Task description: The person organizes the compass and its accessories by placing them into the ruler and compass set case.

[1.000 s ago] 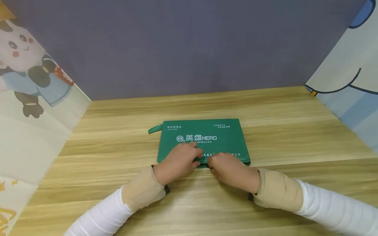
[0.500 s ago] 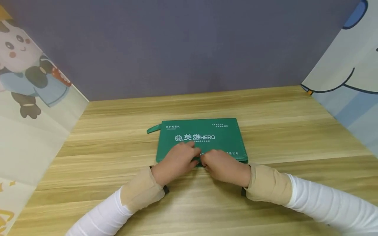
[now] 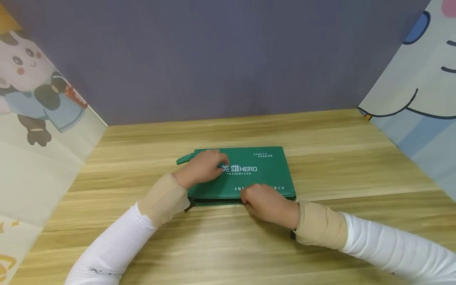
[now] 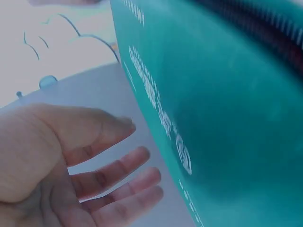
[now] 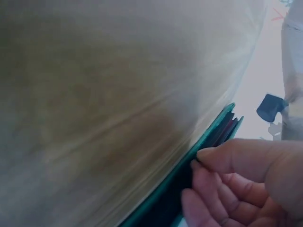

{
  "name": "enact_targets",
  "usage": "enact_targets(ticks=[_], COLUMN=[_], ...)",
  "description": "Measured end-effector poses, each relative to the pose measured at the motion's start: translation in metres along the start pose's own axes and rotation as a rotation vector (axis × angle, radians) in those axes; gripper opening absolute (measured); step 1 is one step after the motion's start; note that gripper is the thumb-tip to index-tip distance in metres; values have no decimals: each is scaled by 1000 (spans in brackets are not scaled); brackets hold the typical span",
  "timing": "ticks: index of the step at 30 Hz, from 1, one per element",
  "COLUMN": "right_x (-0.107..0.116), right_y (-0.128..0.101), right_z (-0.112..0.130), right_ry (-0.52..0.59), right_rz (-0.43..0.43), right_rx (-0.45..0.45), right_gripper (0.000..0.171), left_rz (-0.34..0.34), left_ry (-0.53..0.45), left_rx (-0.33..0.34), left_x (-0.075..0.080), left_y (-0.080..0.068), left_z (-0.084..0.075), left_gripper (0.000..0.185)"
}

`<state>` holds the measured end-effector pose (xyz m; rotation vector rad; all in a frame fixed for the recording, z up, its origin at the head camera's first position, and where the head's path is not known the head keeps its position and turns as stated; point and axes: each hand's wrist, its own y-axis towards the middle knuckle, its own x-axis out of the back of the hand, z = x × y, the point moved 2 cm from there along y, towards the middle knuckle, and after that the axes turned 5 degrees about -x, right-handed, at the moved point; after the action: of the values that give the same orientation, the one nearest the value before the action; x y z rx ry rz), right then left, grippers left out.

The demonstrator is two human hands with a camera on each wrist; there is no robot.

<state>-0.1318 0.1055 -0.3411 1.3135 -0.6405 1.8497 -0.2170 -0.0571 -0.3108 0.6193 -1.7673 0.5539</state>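
Observation:
A flat green zip case (image 3: 263, 180) with white HERO lettering lies on the table, its strap (image 3: 185, 158) at the left. My left hand (image 3: 203, 168) is over the case's left part, fingers loosely bent and holding nothing. In the left wrist view, its fingertips (image 4: 151, 177) are apart from the cover. My right hand (image 3: 268, 204) is at the middle of the front edge, thumb and forefinger pinching at the zipper; the pull itself is hidden by the fingers. Left of it, a dark gap (image 3: 213, 201) runs along the front edge. The right wrist view shows separated layers (image 5: 225, 130) there.
The wood-grain table (image 3: 142, 158) extends around the case. A grey-purple panel (image 3: 228, 59) stands behind, with cartoon-printed walls at the left (image 3: 71, 158) and right (image 3: 399, 91).
My left hand has left the front edge and moved up and left over the cover, showing the front gap. My right hand has slid slightly left along the edge, still pinching.

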Motion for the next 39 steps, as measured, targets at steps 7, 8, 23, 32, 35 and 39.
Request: enact_targets(ticks=[7,8,23,32,35,39], right_x=[0,0,9,17,19,22], right_y=[-1,-1,7,11,14,21], right_z=[-5,-6,-44,-65,-73,-84], right_ry=[51,34,49,105,110,92], right_rz=[-1,-6,-28,-56,-73,-90], right_rx=[27,31,-2,-84,-110,-130], right_gripper=[29,30,25,24,24,22], left_rz=[51,58,86,82,76,70], left_ry=[-7,-13,39,97,120,167], left_rx=[117,135,321,355,346,324], left_x=[7,5,0,-3,-2,-2], left_y=[19,20,1,-13,-16,-19], left_z=[23,26,32,24,22,16], left_gripper=[38,39,53,53,43,24])
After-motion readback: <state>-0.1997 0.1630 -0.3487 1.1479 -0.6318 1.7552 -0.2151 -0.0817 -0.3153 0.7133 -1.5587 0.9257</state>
